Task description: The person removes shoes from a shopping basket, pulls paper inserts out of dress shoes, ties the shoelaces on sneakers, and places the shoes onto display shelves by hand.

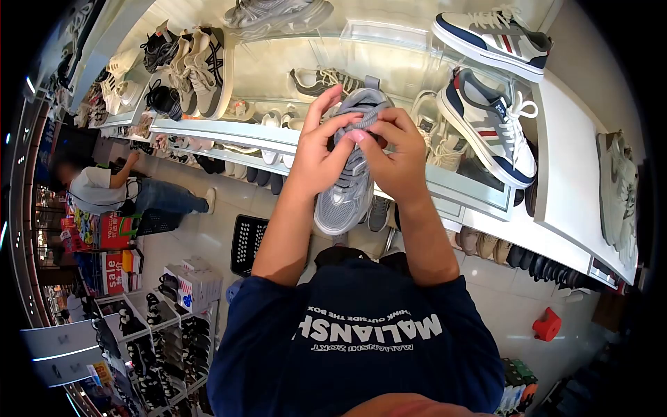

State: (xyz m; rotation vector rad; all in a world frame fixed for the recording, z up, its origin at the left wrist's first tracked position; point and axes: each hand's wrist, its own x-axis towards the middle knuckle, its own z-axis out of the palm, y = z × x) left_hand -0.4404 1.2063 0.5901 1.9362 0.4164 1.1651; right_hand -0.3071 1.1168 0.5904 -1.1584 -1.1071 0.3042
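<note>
A grey running sneaker (pixel 345 201) is in front of me, its toe towards my body and its heel loop pointing away. Both hands meet over its upper part, near the opening. The fingers of my left hand (pixel 323 149) are bent in a pinch on the thick grey shoelace (pixel 368 115), with the index finger raised along the shoe's side. From the other side, my right hand (pixel 397 154) pinches the same lace, thumb tip close to the left thumb. Part of the laces and tongue is hidden behind my fingers.
Glass shelves (pixel 278 139) with several shoes run across the back. White-and-navy sneakers (pixel 486 125) stand at the right. A person (pixel 104 187) stands at the left, near a shoe rack (pixel 149 333). A black basket (pixel 248 243) and red stool (pixel 547 324) are on the floor.
</note>
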